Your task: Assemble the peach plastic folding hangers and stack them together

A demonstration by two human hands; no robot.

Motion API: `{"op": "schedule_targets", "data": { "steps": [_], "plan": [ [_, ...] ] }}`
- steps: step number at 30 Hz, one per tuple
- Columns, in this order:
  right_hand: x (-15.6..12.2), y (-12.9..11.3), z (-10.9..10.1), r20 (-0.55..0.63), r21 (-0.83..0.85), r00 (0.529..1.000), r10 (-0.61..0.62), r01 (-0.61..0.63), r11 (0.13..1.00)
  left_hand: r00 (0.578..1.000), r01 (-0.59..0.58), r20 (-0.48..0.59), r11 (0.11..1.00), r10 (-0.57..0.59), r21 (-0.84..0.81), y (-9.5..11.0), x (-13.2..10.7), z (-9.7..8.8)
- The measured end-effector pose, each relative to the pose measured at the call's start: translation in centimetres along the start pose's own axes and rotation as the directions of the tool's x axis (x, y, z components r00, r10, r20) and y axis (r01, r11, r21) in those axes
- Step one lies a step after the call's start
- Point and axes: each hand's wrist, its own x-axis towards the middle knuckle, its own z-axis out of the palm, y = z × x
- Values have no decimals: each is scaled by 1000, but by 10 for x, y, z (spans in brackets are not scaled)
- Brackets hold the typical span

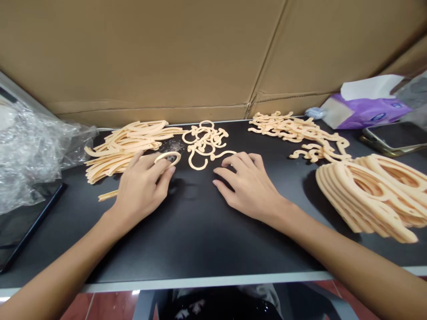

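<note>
My left hand [142,186] rests on the black table [196,240] and pinches a small peach oval ring [168,157] between its fingertips. Beside it lies a pile of long curved peach strips [123,144]. My right hand [245,184] lies flat on the table with fingers spread, holding nothing; its fingertips are next to a loose hook piece [223,155] from the heap of peach hooks [205,138].
A stack of large peach hanger-shaped frames [373,191] sits at the right. More small peach pieces [296,131] lie at the back right. Crumpled clear plastic [30,151] is at the left. A purple tissue pack [363,109] and a phone [395,135] sit far right. Cardboard [200,53] backs the table.
</note>
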Motion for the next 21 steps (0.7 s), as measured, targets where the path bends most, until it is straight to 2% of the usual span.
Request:
{"op": "schedule_targets", "data": {
  "steps": [4,8,17,21],
  "plan": [
    [-1,0,0,-10,10,1000,-22,22,1000,995,59,67,988,-69,141,-10,3,1],
    [-2,-1,0,-8,15,1000,-27,28,1000,988,75,119,979,-98,188,-11,4,3],
    [-1,-1,0,10,18,1000,-28,28,999,993,33,106,979,-56,202,-10,4,3],
    [-1,-1,0,18,20,1000,-25,25,1000,995,30,87,987,-44,158,-6,2,4]
  ]
}}
